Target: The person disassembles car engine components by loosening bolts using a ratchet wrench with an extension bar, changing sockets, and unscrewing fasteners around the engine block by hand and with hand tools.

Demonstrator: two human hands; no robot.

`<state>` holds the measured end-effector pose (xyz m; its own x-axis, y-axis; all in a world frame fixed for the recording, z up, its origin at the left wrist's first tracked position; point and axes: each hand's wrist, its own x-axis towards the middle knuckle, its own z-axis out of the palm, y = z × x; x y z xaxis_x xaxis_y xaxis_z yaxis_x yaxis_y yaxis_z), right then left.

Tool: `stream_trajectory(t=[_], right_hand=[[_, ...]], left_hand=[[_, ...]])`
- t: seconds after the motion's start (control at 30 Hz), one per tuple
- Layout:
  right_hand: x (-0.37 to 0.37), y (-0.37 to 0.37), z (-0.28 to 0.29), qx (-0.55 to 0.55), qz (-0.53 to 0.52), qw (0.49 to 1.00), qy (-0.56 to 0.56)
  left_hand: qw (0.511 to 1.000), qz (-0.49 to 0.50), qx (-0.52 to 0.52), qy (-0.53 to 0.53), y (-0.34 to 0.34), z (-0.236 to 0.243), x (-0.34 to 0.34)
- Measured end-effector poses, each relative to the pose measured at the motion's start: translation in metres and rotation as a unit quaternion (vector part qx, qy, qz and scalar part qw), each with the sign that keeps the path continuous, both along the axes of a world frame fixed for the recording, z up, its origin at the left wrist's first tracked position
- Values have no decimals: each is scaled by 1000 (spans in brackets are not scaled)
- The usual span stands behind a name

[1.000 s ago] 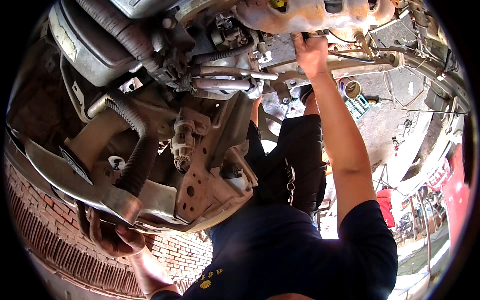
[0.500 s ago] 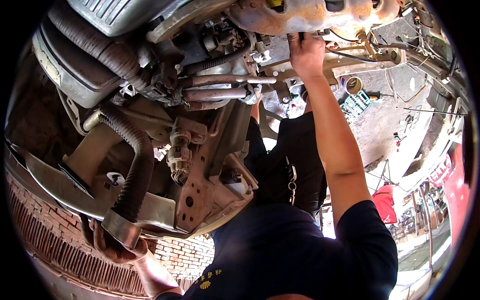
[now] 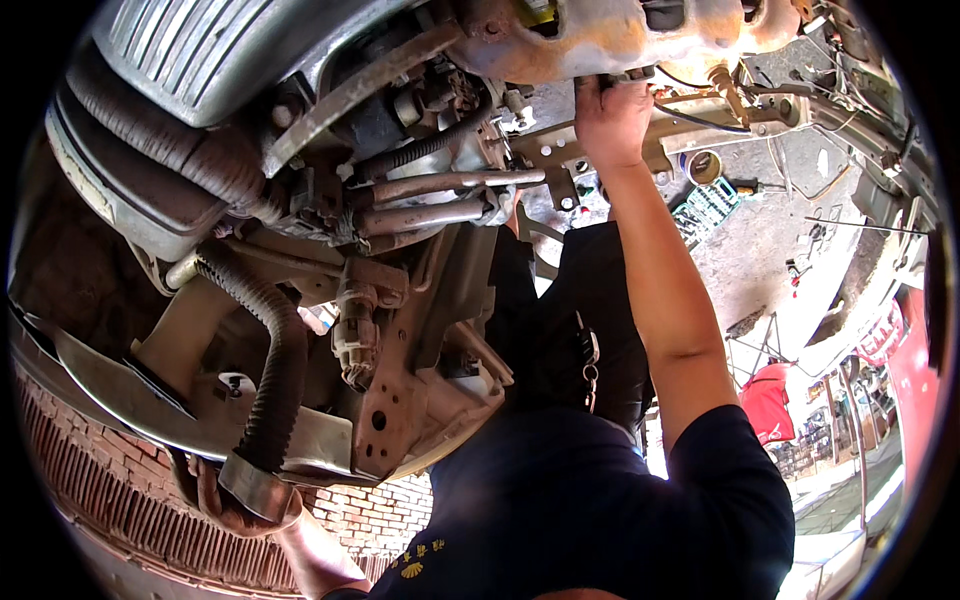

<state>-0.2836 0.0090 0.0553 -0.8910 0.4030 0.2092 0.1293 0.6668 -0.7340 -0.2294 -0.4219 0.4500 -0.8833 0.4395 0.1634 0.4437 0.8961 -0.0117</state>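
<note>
My right hand (image 3: 613, 122) reaches up at the top centre, under a rusty exhaust manifold (image 3: 590, 45). Its fingers are bent upward and closed; their tips and whatever they grip are hidden beneath the metal. At the lower left, my left hand (image 3: 238, 519) is curled below a wide metal-coloured cuff (image 3: 257, 487). This cuff ends a black ribbed hose (image 3: 283, 350). The cuff covers part of the palm, so I cannot tell whether the fingers hold it or the body edge behind.
Engine pipes (image 3: 430, 215), an electrical connector (image 3: 355, 335) and a grey ribbed cover (image 3: 200, 50) crowd the left. Through the bay, a green tool case (image 3: 706, 212) and a round tin (image 3: 703, 167) stand on the floor. A red cloth-like item (image 3: 768, 402) hangs at right.
The engine parts on the left sit lower in view, as the viewpoint has shifted slightly. Both hands keep nearly the same places and curled poses.
</note>
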Motion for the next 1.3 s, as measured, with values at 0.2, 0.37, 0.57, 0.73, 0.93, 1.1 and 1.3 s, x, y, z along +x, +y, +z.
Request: stream_trajectory(t=[0.2, 0.37, 0.57, 0.73, 0.93, 1.1, 1.3], right_hand=[[-3, 12, -11, 68, 44, 997, 2], [-6, 6, -11, -9, 39, 999, 5], [-8, -2, -26, -6, 45, 999, 15], [-10, -11, -35, -90, 31, 995, -23], [-3, 2, -28, -35, 5, 998, -53], [-2, -7, -24, -60, 13, 995, -80], [-7, -22, -32, -20, -39, 999, 3]], left_hand=[[1000, 16, 21, 8, 1, -2, 2], [999, 34, 27, 13, 6, -5, 7], [998, 46, 28, 19, 7, -2, 15], [998, 49, 31, 21, 9, -2, 20], [998, 53, 34, 23, 12, -4, 19], [997, 57, 39, 23, 11, -2, 19], [997, 62, 43, 25, 12, -3, 20]])
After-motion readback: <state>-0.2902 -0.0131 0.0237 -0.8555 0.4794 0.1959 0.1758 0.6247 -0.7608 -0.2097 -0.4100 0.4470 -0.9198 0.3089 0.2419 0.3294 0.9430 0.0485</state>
